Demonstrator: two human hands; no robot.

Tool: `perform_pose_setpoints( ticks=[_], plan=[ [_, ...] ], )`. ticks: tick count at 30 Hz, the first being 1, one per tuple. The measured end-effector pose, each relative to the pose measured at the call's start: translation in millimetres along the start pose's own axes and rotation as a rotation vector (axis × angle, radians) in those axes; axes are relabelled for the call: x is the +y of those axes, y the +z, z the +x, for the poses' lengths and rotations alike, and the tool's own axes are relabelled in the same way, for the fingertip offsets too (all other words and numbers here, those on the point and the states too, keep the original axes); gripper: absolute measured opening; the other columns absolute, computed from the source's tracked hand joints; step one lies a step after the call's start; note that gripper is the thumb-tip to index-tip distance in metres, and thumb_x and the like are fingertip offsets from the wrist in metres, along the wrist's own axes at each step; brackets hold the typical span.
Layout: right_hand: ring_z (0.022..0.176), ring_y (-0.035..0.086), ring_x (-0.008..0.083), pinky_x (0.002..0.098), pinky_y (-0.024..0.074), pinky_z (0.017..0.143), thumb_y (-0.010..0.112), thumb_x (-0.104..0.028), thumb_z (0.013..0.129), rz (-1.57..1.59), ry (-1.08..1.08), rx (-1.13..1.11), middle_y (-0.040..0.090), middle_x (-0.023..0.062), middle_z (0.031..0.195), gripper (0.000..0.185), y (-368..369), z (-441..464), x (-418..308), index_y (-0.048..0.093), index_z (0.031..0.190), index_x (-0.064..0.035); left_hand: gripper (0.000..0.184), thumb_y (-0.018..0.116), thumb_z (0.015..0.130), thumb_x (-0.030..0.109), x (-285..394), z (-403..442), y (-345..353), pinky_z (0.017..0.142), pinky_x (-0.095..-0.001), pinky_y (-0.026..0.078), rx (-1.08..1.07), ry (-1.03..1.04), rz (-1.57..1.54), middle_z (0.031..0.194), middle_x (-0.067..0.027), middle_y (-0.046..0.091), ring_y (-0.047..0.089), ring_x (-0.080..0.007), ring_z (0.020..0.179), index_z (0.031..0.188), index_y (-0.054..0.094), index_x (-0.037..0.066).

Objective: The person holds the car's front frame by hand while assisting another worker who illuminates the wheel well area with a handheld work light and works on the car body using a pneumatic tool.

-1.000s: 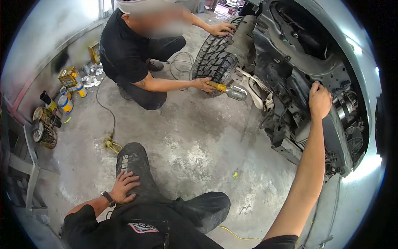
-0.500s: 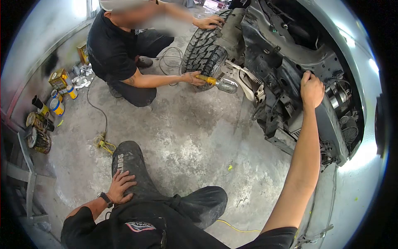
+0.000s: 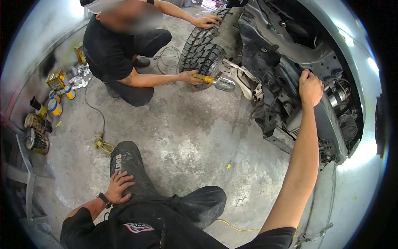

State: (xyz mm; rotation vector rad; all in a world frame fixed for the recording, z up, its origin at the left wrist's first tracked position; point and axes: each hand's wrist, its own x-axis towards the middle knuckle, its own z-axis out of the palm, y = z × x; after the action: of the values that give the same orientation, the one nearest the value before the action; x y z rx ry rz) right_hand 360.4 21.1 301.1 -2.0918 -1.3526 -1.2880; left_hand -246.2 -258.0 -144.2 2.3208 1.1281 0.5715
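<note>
One bare left hand [image 3: 120,186] lies flat and spread on a black cloth trouser leg [image 3: 127,155], holding nothing. The bare right hand [image 3: 311,89] bends over a long dark-grey metal rail [image 3: 330,126], right of a knobbly black rubber tyre [image 3: 203,58]; how tight its grip is, I cannot tell. It seems a steadying step; moving on calls for lifting that hand.

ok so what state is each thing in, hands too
left hand: spread flat on the trouser leg
right hand: curled against the car
car: inner parts exposed
tire: touched by another person's hand
lamp: held; whether lit, unclear
cans: grouped on the floor
cable: lying loose
</note>
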Motion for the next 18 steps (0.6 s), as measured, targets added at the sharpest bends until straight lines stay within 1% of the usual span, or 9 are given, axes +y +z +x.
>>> perform_pose_setpoints(
  ticks=[9, 12, 18],
  plan=[
    [0.110, 0.065, 0.0369, 0.0458, 0.0430, 0.106, 0.040, -0.042, 0.101, -0.008, -0.002, 0.000, 0.073, 0.0179, 0.113, 0.051, -1.4, -0.7, -1.2, 0.077, 0.108, -0.0071, 0.052, 0.066, 0.082, 0.041, 2.3, 1.0, 0.3, 0.121, -0.0642, 0.018, 0.014, -0.002, -0.009, 0.146, -0.0088, 0.055, 0.038, -0.0368, 0.146, 0.128, 0.066, 0.017],
    [0.111, 0.065, 0.0383, 0.0459, 0.0442, 0.106, 0.041, -0.045, 0.101, 0.010, 0.002, 0.002, 0.073, 0.0187, 0.113, 0.054, -4.2, -1.3, -2.6, 0.077, 0.106, -0.0052, 0.053, 0.065, 0.083, 0.042, 2.3, 0.6, 0.2, 0.121, -0.0644, 0.017, 0.013, 0.000, -0.007, 0.146, -0.0089, 0.055, 0.037, -0.0368, 0.146, 0.129, 0.065, 0.017],
    [0.108, 0.065, 0.0386, 0.0461, 0.0446, 0.105, 0.041, -0.045, 0.101, 0.003, 0.000, 0.003, 0.073, 0.0189, 0.111, 0.054, 3.8, 1.1, 2.3, 0.077, 0.105, -0.0048, 0.053, 0.064, 0.084, 0.044, 1.5, -1.0, 1.4, 0.121, -0.0645, 0.017, 0.009, 0.000, 0.009, 0.147, -0.0091, 0.055, 0.037, -0.0369, 0.146, 0.129, 0.065, 0.017]
  ],
)
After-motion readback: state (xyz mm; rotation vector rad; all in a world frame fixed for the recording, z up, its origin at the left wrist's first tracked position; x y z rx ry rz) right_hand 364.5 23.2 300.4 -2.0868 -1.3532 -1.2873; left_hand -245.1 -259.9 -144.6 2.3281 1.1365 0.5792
